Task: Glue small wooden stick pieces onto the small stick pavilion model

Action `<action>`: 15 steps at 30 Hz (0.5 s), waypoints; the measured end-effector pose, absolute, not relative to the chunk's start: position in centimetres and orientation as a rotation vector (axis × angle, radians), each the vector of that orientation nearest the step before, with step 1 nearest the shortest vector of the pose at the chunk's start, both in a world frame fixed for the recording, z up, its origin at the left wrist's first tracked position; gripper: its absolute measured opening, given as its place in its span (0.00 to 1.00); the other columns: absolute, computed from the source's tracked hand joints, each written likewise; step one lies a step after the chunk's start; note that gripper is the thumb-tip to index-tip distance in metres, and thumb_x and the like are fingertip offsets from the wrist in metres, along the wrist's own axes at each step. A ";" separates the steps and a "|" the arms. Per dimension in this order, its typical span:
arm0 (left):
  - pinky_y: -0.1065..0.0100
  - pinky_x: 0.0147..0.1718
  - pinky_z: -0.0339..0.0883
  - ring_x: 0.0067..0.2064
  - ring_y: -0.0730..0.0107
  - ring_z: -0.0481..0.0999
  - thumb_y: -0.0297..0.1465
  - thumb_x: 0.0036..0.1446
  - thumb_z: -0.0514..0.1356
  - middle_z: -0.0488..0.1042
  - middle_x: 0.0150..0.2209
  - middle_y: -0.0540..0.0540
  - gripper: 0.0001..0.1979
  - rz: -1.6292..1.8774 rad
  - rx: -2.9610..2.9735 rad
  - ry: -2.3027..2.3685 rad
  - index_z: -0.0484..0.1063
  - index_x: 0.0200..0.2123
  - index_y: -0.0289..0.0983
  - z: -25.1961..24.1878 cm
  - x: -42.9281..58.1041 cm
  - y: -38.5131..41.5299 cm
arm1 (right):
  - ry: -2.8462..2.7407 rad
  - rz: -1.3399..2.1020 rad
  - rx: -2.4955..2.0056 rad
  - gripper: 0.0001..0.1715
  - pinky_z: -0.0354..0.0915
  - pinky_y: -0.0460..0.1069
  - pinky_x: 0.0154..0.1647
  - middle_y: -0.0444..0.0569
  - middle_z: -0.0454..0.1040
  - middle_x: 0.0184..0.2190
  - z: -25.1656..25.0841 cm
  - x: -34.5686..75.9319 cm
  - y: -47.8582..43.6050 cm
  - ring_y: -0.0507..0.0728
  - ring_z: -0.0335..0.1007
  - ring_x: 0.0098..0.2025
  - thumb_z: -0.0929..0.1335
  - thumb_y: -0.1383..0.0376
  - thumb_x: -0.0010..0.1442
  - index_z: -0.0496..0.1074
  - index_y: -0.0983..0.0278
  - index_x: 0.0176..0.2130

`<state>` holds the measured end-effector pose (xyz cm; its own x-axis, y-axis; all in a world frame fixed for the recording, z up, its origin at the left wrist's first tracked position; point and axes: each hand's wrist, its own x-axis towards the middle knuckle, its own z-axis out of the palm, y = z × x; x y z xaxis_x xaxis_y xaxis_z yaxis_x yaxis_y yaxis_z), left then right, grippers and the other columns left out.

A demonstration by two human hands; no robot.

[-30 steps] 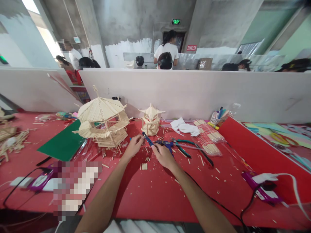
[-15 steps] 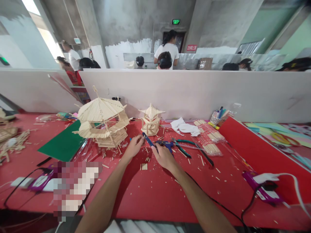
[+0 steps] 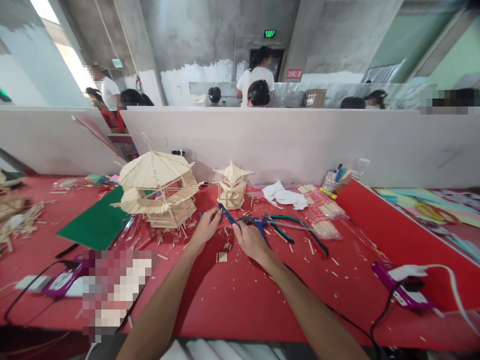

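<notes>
In my right hand [image 3: 252, 241] is a slim blue utility knife [image 3: 227, 215], its dark far end pointing away and to the left. My left hand [image 3: 207, 226] is closed in a pinch beside that end; whatever lies between its fingertips is too small to make out. Just beyond the knife stands a small stick pavilion [image 3: 232, 187]. Left of my left hand is a larger stick pavilion [image 3: 161, 190] with two roof tiers. A blue glue gun [image 3: 258, 223] lies right behind my right hand. Short cut sticks [image 3: 222, 257] lie on the red table between my forearms.
Green-handled pliers [image 3: 283, 230] and sealed stick bundles [image 3: 324, 217] lie to the right, near a white cloth [image 3: 285, 196]. A green board [image 3: 93, 220] is at left, a red board [image 3: 397, 240] at right. Purple power strips [image 3: 403, 290] trail cables. A white partition [image 3: 292, 145] closes the back.
The view has shifted very slightly. Both hands and the utility knife keep almost the same place and pose.
</notes>
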<state>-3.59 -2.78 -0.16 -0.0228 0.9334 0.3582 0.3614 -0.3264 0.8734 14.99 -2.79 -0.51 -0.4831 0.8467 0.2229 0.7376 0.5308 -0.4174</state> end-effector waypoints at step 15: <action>0.70 0.32 0.59 0.29 0.73 0.65 0.46 0.63 0.53 0.67 0.24 0.52 0.21 1.277 1.741 1.364 0.65 0.26 0.36 -0.1 -4.1 -2.8 | -2.268 0.695 -1.144 0.24 0.56 0.47 0.37 0.49 0.76 0.30 -0.7 15.9 -2.4 0.57 0.72 0.36 0.53 0.55 0.73 0.70 0.62 0.40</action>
<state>-4.13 -2.78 -0.10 0.0195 0.9445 0.3280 0.3896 -0.3094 0.8675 15.89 -2.39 -0.68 -0.5204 0.8292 0.2041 0.5726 0.5162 -0.6369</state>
